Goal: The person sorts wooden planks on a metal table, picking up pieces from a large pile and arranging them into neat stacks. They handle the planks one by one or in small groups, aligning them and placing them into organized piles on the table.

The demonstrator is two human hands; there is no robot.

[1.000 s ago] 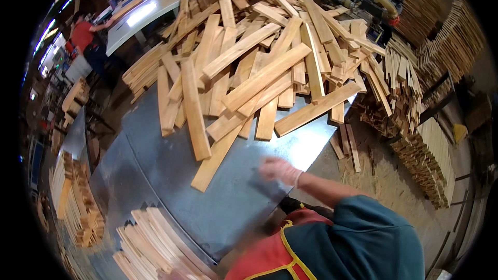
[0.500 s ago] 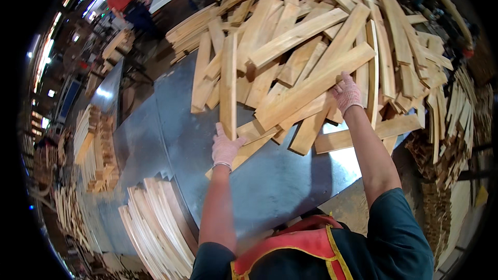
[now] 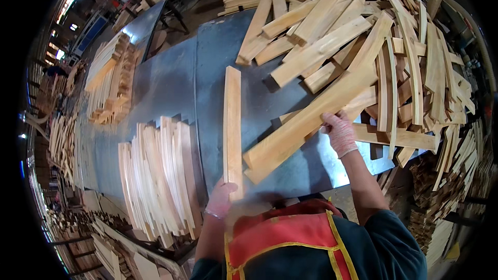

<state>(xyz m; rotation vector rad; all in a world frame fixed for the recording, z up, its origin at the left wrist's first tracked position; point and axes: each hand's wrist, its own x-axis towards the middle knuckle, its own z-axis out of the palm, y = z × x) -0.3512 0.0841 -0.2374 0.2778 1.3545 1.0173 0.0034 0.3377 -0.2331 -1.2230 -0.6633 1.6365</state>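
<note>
In a pale knit glove, my left hand point(image 3: 222, 198) grips the near end of a narrow wooden board point(image 3: 232, 124), which points away from me above the grey metal table point(image 3: 171, 83). My right hand point(image 3: 340, 134), gloved too, is closed on the edge of a wider wooden board point(image 3: 311, 119) slanting from near left to far right. Beneath that wider board part of another plank point(image 3: 258, 172) sticks out. The right-hand board's far end lies close against a heap of loose boards point(image 3: 332, 41).
Left of my left hand stands a row of curved pale slats point(image 3: 155, 176) on edge. Another stack of wooden pieces point(image 3: 109, 80) sits farther left. More wood strips point(image 3: 436, 207) are piled low at the right, beyond the table's edge.
My left hand has drawn its narrow board toward me, off the heap. My right hand has pulled the wider board nearer. The view has turned leftward, and the person at the back has mostly left it.
</note>
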